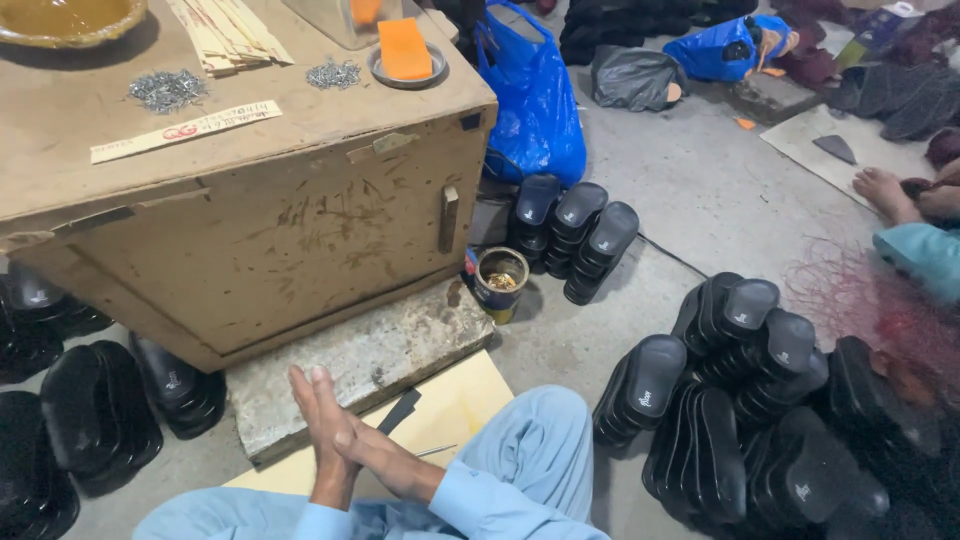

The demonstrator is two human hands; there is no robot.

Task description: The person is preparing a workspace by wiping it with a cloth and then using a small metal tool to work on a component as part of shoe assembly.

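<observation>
Pale-blue trouser knees frame our hands: our left hand (322, 425) and right hand (385, 462) press palm to palm, fingers straight and together, gripping nothing. Just beyond them a dark flat strip (400, 410) and a thin metal pin (436, 451) lie on the yellow board (455, 400), against the stone slab (365, 355) under the wooden workbench (250, 190). We judge the strip light, thin and somewhat flexible, best pinched at its near end; the pin looks stiff and slippery. Black shoe soles (650, 385) stack to our right.
</observation>
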